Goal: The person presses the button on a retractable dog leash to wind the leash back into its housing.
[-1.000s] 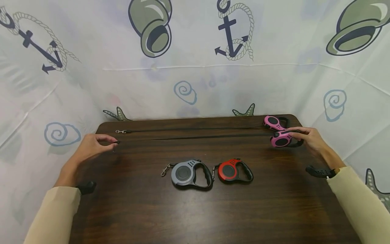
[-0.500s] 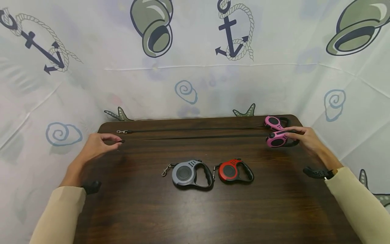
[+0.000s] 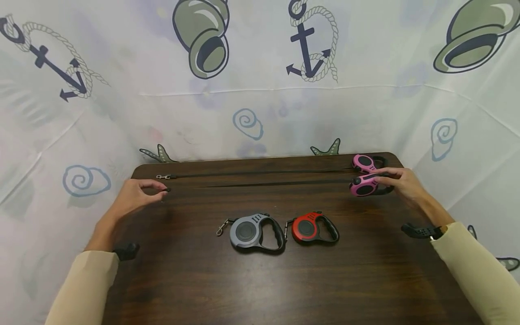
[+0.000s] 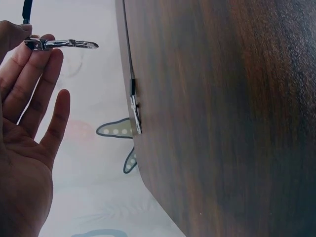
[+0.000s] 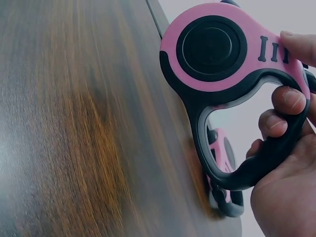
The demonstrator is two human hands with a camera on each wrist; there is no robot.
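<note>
At ten o'clock on the tabletop (image 3: 260, 289), I have the left hand (image 3: 136, 197) pinching the strap end by its metal clip (image 4: 64, 44), the clip sticking out past the fingertips. Over at two o'clock, the right hand (image 3: 407, 184) has its fingers curled through the handle of the held pink leash (image 3: 364, 185), thumb resting on the casing. Between them the held strap (image 3: 280, 183) runs across, drawn out and looking fairly straight; from my wrist feeds I read both ends as lifted off the surface.

Just beyond it, towards twelve o'clock, the resting pink leash (image 3: 363, 162) lies with its own strap (image 3: 260, 172) pulled out along the far edge, its clip (image 3: 164, 177) at the eleven o'clock end. I count that one as laid out. The held one I judge only part done: extended and lined up beside its neighbour, but not yet set down.

Near the middle sit the grey leash (image 3: 245, 230) and, at its three o'clock, the red leash (image 3: 304, 229), its clip just beside the grey handle; I can't tell whether they touch. Both look wound in, and neither is in hand.
</note>
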